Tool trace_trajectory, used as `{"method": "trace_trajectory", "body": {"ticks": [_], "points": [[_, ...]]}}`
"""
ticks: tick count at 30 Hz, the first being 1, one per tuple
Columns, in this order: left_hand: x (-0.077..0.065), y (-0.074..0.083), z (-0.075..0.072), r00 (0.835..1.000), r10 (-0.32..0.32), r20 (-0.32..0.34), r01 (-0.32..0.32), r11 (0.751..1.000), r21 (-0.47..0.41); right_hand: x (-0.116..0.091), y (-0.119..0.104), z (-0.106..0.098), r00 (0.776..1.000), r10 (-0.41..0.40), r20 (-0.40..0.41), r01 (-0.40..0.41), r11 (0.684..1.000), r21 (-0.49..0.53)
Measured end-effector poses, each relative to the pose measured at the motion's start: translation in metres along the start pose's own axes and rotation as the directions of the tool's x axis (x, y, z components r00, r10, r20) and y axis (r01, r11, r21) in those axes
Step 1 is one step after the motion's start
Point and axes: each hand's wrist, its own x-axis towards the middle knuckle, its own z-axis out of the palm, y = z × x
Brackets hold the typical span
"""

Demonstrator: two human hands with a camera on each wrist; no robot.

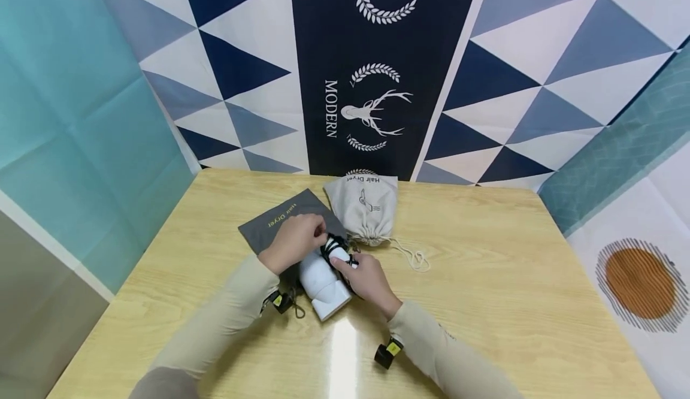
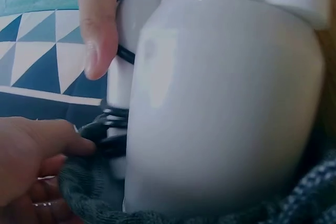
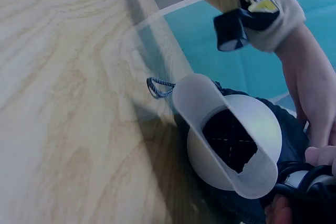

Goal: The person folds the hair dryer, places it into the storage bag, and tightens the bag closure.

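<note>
A white hair dryer (image 1: 318, 276) lies partly inside a dark grey drawstring bag (image 1: 269, 231), its nozzle toward the front of the table. Black cord (image 2: 125, 54) is wound round its handle. My right hand (image 1: 368, 279) grips the handle and the cord. In the left wrist view, the bag's rim (image 2: 84, 182) encircles the dryer's body (image 2: 220, 98). My left hand (image 2: 37, 153) pinches that rim beside the handle. The flat nozzle (image 3: 199, 98) faces the right wrist view, where my left hand (image 3: 315, 85) appears at the right. The dryer's rear end is hidden in the bag.
Behind the dryer, a light beige drawstring bag (image 1: 366, 207) printed "Hair Dryer" lies at the table's back edge, its white cord (image 1: 415, 258) trailing right. A wood-grain table (image 1: 485, 267) supports everything. Patterned curtains (image 1: 248, 75) stand close behind it.
</note>
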Motion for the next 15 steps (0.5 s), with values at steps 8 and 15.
{"method": "trace_trajectory", "body": {"ticks": [8, 15], "points": [[-0.028, -0.009, 0.002, 0.998, -0.060, 0.019, 0.060, 0.998, -0.009, -0.003, 0.012, 0.001, 0.993, 0.114, 0.019, -0.115, 0.991, 0.069], [-0.030, -0.017, -0.002, 0.994, -0.103, 0.031, 0.106, 0.986, -0.128, 0.000, 0.020, -0.011, 0.981, 0.120, 0.152, -0.155, 0.958, 0.242]]}}
